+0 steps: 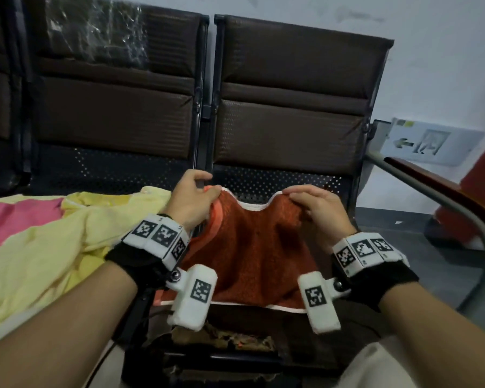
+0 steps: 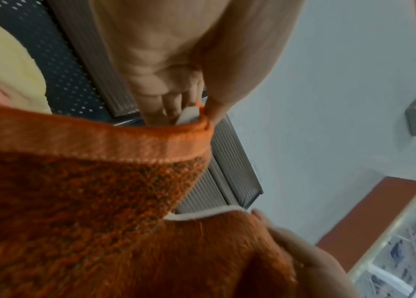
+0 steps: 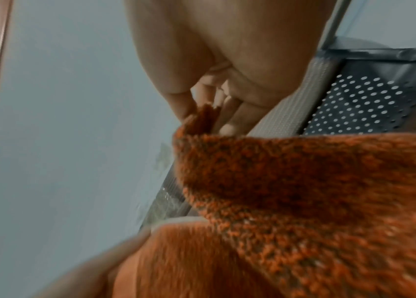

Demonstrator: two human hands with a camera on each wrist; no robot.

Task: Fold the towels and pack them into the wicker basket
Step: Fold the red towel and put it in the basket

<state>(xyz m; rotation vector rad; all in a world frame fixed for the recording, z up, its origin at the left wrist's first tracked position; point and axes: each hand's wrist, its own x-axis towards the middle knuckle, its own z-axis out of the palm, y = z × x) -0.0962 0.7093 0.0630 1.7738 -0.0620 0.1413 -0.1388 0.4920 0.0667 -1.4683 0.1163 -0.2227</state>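
Both hands (image 1: 192, 196) (image 1: 317, 207) pinching orange towel (image 1: 252, 247) top edge

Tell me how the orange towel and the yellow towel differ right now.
The orange towel is held up by its top corners, left hand and right hand each pinching one; the yellow towel lies loose and crumpled on the seat, untouched. The orange towel has white edging; the yellow towel shows a pink patch. Neither is in a basket.

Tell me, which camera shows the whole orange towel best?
The head view: the orange towel hangs between both hands, all its edges visible. The left wrist and right wrist views show only a blurry close-up of each pinched corner.
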